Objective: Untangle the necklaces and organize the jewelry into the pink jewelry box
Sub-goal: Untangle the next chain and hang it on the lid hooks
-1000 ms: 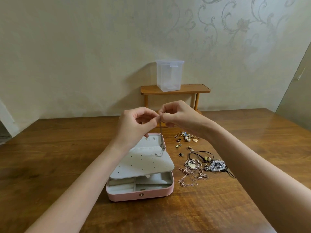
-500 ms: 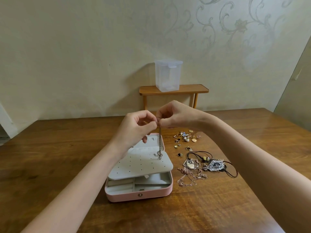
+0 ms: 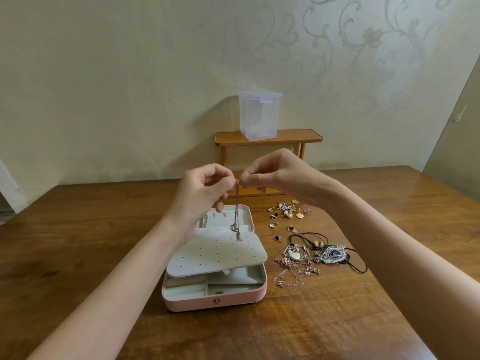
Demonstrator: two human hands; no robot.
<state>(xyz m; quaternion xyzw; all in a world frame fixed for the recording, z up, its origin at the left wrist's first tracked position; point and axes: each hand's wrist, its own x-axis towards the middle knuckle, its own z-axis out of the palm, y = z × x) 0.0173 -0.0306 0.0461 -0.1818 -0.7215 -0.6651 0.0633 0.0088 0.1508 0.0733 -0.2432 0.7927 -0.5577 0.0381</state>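
A thin silver necklace hangs doubled from my fingertips, its small pendant dangling just above the open pink jewelry box. My left hand and my right hand both pinch the chain's top ends, close together above the box. The box's white perforated earring panel is tilted up over the grey compartments. To the right of the box lies a tangled pile of necklaces, with rose-gold chains, a heart pendant and a feather pendant on a black cord. Several small earrings are scattered behind it.
All of this rests on a wooden table. A small wooden shelf stands at the far edge against the wall, carrying a clear plastic lidded container. A door is at the far right.
My hands have stayed above the box, still pinching the chain's top. The hanging pendant has swung slightly and sits a little higher over the panel.
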